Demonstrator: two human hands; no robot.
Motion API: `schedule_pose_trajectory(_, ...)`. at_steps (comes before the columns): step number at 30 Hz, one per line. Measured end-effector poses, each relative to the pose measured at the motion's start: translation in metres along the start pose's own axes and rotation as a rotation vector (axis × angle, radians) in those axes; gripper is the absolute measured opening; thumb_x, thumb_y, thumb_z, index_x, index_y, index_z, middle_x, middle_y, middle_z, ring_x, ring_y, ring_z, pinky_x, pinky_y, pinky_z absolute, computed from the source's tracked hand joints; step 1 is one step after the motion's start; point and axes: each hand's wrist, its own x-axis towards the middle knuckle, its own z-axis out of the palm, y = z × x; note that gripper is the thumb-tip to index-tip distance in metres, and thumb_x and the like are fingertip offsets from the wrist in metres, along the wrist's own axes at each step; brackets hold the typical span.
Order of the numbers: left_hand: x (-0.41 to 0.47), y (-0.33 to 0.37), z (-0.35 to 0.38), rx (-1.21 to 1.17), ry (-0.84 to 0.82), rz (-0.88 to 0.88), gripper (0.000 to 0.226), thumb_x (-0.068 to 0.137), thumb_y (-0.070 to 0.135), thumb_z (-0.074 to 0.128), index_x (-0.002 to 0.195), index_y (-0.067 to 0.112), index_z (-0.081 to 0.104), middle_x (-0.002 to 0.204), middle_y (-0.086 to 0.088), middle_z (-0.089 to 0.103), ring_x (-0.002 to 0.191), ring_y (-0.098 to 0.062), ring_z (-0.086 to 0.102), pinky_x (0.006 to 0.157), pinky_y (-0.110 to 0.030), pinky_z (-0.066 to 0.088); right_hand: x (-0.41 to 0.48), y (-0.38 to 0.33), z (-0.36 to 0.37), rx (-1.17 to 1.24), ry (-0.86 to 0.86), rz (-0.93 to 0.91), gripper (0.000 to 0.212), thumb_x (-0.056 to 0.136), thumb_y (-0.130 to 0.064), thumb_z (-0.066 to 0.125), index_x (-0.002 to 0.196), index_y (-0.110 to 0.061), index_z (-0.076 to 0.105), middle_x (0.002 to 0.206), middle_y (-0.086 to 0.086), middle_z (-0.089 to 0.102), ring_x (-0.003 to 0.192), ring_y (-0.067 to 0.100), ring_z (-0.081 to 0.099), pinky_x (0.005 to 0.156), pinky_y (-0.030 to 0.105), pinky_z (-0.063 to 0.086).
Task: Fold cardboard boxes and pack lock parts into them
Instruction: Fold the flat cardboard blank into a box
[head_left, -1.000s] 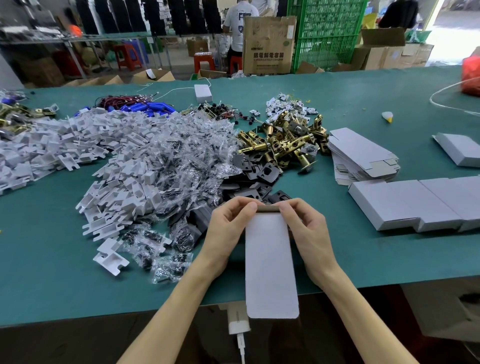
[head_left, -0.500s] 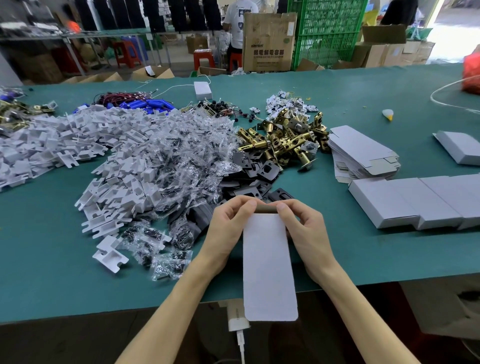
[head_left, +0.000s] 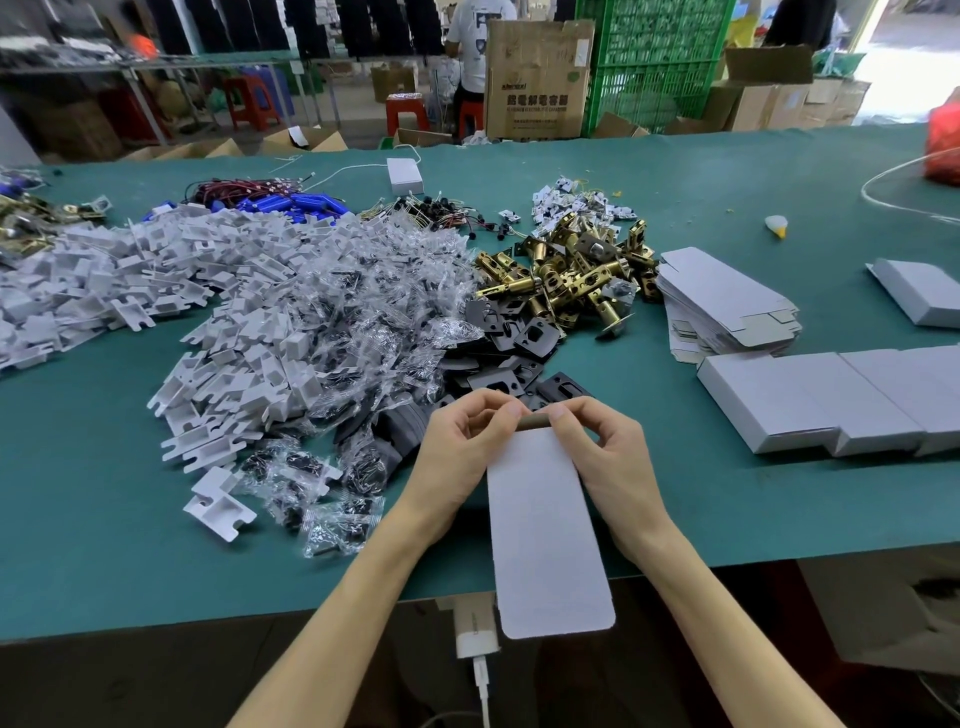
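Cardboard box blank (head_left: 548, 530): white, flat, long axis set 6 to 12 o'clock, held at 6 o'clock of the view. Near rounded end overhanging the edge of the table (head_left: 156, 587); far end over the green surface.

Left hand (head_left: 462, 452): at 11 o'clock of the blank, fingers curled, thumb and forefinger pinching the far left corner.

Right hand (head_left: 608, 457): at 1 o'clock of the blank, curled likewise, pinching the far right corner.

Between the fingertips: narrow brown strip (head_left: 530, 421), probably the end flap turned up with its inner face showing. Crease itself hidden behind the fingers, so not confirmed.

Step in hand, as judged: first fold of a fresh box, end flap being bent along its score. No lock part seen in or on this blank.

Next move calls for even pressure from both thumbs for a square crease. After that, opening of the flat sleeve into a tube ahead of any tucking.

Just beyond the hands at 12 o'clock: black strike plates (head_left: 511, 345), touching a heap of clear bagged screw packets (head_left: 337, 338) at 10 to 11 o'clock.

At 3 o'clock: row of folded boxes (head_left: 831, 400), closed, side by side.

Further out at 10 o'clock: heap of white moulded inserts (head_left: 218, 291).

At 12 to 1 o'clock: brass latch bolts (head_left: 571, 270), piled.

At 2 o'clock: stack of unfolded blanks (head_left: 722, 306), just beside the brass.

Farthest, at 12 o'clock, off the table: brown carton (head_left: 537, 78) and green crate (head_left: 654, 57).
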Motion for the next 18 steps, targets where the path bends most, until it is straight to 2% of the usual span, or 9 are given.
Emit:
schedule_pose_trajectory(2,0.0,-0.0007,-0.001,0.017,-0.006,0.009,0.012,0.102,0.012,0.064,0.1,0.004,0.072,0.095,-0.012,0.074,0.082,-0.018,0.063,0.074,-0.035,0.049,0.0001,0.0006,0.0002,-0.012,0.001,0.008,0.021,0.102,-0.018,0.06,0.09,-0.017,0.077,0.092,0.0,0.076,0.087,0.026,0.068,0.076,0.043,0.054)
schedule_pose_trajectory(6,0.0004,-0.0027,-0.0027,0.018,-0.007,0.008,0.009,0.1,0.005,0.065,0.105,0.003,0.072,0.097,-0.005,0.074,0.084,-0.017,0.062,0.073,-0.033,0.05,0.0012,0.0043,-0.0003,-0.035,-0.002,0.032,0.016,0.099,-0.015,0.061,0.094,-0.021,0.075,0.096,-0.001,0.075,0.092,0.031,0.068,0.079,0.051,0.056)
schedule_pose_trajectory(11,0.0015,-0.0047,-0.0029,-0.042,0.001,-0.02,0.012,0.1,0.003,0.064,0.109,0.006,0.072,0.095,-0.004,0.07,0.085,-0.021,0.06,0.072,-0.031,0.05,0.0013,0.0043,0.0003,-0.028,0.006,0.023,0.014,0.097,-0.016,0.061,0.097,-0.022,0.074,0.097,-0.005,0.074,0.093,0.016,0.067,0.079,0.036,0.055)
schedule_pose_trajectory(15,0.0027,-0.0057,-0.0028,-0.027,0.003,-0.034,0.01,0.099,0.003,0.064,0.106,0.004,0.072,0.095,-0.002,0.072,0.084,-0.017,0.062,0.07,-0.026,0.051,0.0009,0.003,0.0007,-0.007,-0.017,0.044,0.012,0.088,-0.026,0.06,0.089,-0.026,0.072,0.093,-0.004,0.072,0.088,0.02,0.065,0.071,0.034,0.052)
schedule_pose_trajectory(18,0.003,-0.0072,-0.0035,-0.008,-0.001,-0.033,0.007,0.099,0.003,0.066,0.101,0.005,0.072,0.092,-0.001,0.073,0.081,-0.015,0.062,0.067,-0.024,0.051,0.0011,0.0016,0.0,-0.003,-0.028,0.051,0.011,0.084,-0.024,0.059,0.085,-0.026,0.07,0.091,-0.002,0.071,0.085,0.019,0.064,0.068,0.034,0.051)
